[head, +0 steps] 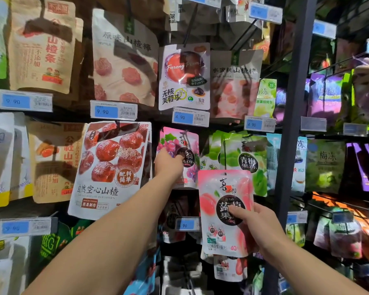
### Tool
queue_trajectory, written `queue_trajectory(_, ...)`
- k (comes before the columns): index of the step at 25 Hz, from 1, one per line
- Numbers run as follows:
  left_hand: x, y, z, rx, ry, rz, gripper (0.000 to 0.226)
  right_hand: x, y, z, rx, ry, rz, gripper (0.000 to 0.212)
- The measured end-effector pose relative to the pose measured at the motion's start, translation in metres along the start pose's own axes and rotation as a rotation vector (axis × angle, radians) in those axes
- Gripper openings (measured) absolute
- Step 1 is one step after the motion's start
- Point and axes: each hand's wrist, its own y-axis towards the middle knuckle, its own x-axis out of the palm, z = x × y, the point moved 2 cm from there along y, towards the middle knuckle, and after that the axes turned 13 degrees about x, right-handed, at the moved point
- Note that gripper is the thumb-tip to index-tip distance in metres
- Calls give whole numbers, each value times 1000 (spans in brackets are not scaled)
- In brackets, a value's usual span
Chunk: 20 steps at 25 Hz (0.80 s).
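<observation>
My right hand (256,222) grips a pink peach jelly pouch (222,201) by its right side, thumb across the dark round label, holding it upright in front of the rack. My left hand (168,162) reaches up to a pink-purple grape jelly pouch (188,150) hanging on a peg, with the thumb on its front and the fingers hidden behind its left edge. Green plum jelly pouches (243,158) hang just to the right of it.
The wall rack is full of hanging snack bags: a large white hawthorn bag (111,167) to the left, a plum pouch (183,77) above. Blue price tags (191,117) line the rails. A dark upright post (294,103) divides the rack on the right.
</observation>
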Motion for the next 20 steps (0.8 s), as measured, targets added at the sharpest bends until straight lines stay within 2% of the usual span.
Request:
queue_trajectory(1,1,3,1,6,48,-1,32,1,0,1,2,-2,-4,9)
queue_trajectory(6,11,22,-16,8,235,-8,41,9,10,8,23,8,-43,11)
queue_trajectory(11,17,29,-19,46,394,84,45,13,19,16,35,14,-60,9)
queue_trajectory(13,21,24,-20,104,458,127,66,12,23,20,37,11,-61,9)
queue_trajectory(15,25,16,-22,250,545,151,93,11,26,24,43,15,-59,10)
queue_trajectory(16,26,10,-23,324,624,143,97,10,27,26,46,13,-55,10)
queue_trajectory(18,30,-1,-30,434,783,78,77,7,30,32,54,16,-41,11)
queue_trajectory(20,30,-6,-34,464,859,-18,56,3,34,38,52,18,-29,13)
